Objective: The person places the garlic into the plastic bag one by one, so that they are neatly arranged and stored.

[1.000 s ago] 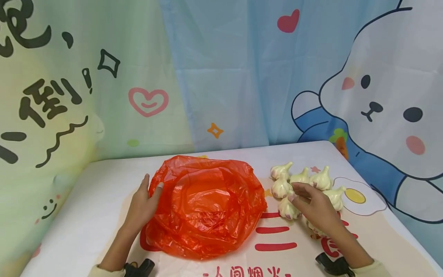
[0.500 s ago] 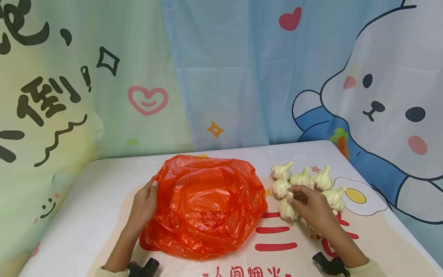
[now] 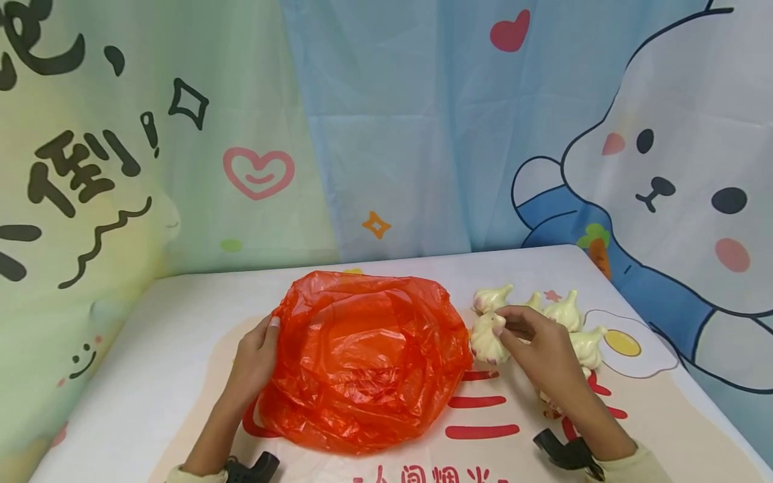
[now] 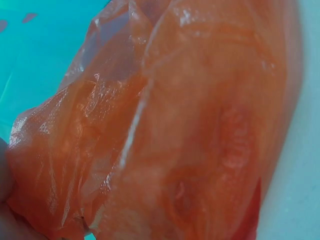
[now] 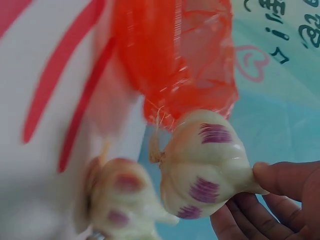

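My left hand (image 3: 253, 359) pinches the left rim of a red plastic bag (image 3: 362, 362), which stands with its mouth spread wide on the table; its fingers are partly behind the film. In the left wrist view the bag's film (image 4: 200, 100) fills most of the picture. By its stalk my right hand (image 3: 546, 349) holds a garlic bulb (image 3: 488, 339), just right of the bag. Seen from the right wrist, the held bulb (image 5: 202, 165) has purple streaks and dry roots, with the thumb (image 5: 282, 177) on its stalk.
Several other garlic bulbs (image 3: 563, 312) lie at the right of the table, partly hidden behind my right hand. The white table (image 3: 151, 335) has a printed cover. A patterned curtain (image 3: 386, 134) hangs behind it.
My right hand has raised a garlic bulb and shifted it slightly left toward the bag. My left hand, apart from the rim's edge one second ago, has taken hold of it.
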Available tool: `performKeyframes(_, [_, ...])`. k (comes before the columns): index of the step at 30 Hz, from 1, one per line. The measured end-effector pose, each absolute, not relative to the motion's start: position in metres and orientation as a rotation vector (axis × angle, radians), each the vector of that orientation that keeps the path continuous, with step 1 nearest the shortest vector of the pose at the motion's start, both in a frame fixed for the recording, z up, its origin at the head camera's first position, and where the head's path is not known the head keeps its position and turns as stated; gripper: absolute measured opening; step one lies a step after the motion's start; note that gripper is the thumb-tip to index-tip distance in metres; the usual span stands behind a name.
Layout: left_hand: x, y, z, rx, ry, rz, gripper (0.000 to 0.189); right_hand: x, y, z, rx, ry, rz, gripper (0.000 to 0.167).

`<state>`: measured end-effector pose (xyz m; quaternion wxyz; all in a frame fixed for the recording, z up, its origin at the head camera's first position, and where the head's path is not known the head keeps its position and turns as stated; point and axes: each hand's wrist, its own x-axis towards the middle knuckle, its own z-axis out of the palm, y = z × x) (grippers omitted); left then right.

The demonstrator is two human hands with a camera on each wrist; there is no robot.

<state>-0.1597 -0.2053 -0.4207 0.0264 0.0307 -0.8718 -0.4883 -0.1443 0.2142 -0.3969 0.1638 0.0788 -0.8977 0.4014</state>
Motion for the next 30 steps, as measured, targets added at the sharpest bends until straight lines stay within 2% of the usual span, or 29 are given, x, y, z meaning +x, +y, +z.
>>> performKeyframes(22, [-0.157,-0.2,-0.423,0.044,-2.688,-1.543,0.064,-0.157,0.158,-0.369,0.368,-2.467,1.495,0.027])
performKeyframes(30, [-0.157,-0.2,-0.426,0.008,-2.679,-1.603,0.064,-0.184,0.131,-0.378,0.538,-2.41,1.683,0.026])
